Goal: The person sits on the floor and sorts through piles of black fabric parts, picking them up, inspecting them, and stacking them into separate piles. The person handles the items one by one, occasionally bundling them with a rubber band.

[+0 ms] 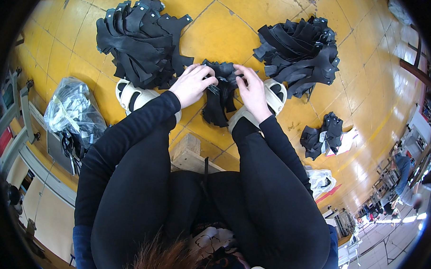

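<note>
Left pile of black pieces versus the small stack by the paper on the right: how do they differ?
The left pile is much larger than the small stack. The left pile fans out loosely; the small stack sits compact. The left pile lies close by the left hand; the small stack lies apart from the right hand, beside white paper. Both are black cut pieces on the yellow floor.

A small bundle of black cut pieces (220,89) is held between both hands on the yellow tiled floor (219,35). The pieces are flat, thin and matte, with notched, tabbed outlines, and are stacked unevenly so that their ends fan out. The upper part of the bundle is gripped and bunched together, while the lower ends hang loose and splay downward onto the floor between the feet.
</note>
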The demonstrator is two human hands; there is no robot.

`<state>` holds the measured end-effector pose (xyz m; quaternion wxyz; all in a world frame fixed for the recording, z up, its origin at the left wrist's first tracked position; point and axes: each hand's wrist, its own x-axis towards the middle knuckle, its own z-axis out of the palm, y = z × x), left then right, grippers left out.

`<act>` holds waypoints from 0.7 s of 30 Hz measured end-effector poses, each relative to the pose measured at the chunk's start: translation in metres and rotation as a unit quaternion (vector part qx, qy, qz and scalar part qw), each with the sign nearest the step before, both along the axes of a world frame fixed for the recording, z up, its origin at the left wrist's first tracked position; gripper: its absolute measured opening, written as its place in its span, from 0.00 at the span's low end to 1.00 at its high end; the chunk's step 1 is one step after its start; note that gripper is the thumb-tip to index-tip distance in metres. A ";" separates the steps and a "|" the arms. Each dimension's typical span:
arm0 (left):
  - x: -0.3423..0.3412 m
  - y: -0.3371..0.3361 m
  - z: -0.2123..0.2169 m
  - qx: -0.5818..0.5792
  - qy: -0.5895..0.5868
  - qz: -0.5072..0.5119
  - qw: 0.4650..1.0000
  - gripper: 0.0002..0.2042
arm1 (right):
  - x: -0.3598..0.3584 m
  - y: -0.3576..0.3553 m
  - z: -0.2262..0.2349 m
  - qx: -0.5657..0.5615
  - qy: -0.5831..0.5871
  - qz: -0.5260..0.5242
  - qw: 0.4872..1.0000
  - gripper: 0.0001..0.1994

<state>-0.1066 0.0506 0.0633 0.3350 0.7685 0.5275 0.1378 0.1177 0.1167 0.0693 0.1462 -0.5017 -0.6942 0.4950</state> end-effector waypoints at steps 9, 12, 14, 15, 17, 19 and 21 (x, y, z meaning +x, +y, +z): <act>0.001 -0.001 0.002 -0.018 -0.034 0.039 0.998 0.18 | 0.000 0.010 -0.011 0.020 -0.048 0.027 0.998 0.18; -0.005 -0.002 0.001 -0.031 -0.053 0.032 0.998 0.19 | -0.001 0.009 -0.010 0.030 -0.040 0.033 0.998 0.17; -0.008 -0.002 0.000 -0.009 -0.015 -0.013 1.000 0.19 | 0.000 0.008 -0.009 0.043 -0.046 0.040 0.997 0.17; -0.009 -0.003 0.000 -0.017 -0.020 -0.011 1.000 0.19 | 0.000 0.007 -0.008 0.054 -0.050 0.045 0.996 0.17; -0.011 -0.005 0.000 -0.056 -0.019 -0.005 0.998 0.19 | -0.001 0.006 -0.006 0.082 -0.056 0.054 0.994 0.17; -0.011 -0.005 0.001 -0.036 -0.028 -0.003 0.999 0.18 | -0.004 0.005 -0.003 0.170 -0.087 0.093 0.977 0.18; -0.010 -0.005 0.001 -0.026 -0.030 -0.004 0.999 0.18 | -0.007 0.005 0.001 0.212 -0.116 0.113 0.964 0.17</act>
